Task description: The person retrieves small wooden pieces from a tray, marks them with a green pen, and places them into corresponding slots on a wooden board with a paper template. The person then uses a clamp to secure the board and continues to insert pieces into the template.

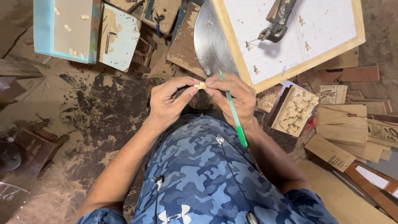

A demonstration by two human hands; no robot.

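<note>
Sawdust lies thick over the floor, with offcuts and planks heaped about the person's seat. Above the knees sits the tabletop of a scroll saw, a pale wooden board covered by a white sheet of traced outlines; several small shapes near its front edge already look cut through, while most of the drawn lines look uncut, so by my reading the sawing is only partly done. The saw arm hangs over the sheet's middle. Below the tabletop's front right corner stands a small wooden box piled with many finished little cutouts, which suggests a good batch is complete. A light blue tray at the upper left holds a few scraps.

Both hands meet just below the tabletop's front edge. The left hand pinches a small pale wooden piece between thumb and fingertips, its grip closed on it. The right hand touches the same piece with its fingertips while clasping a green pencil that slants down across the wrist.
</note>
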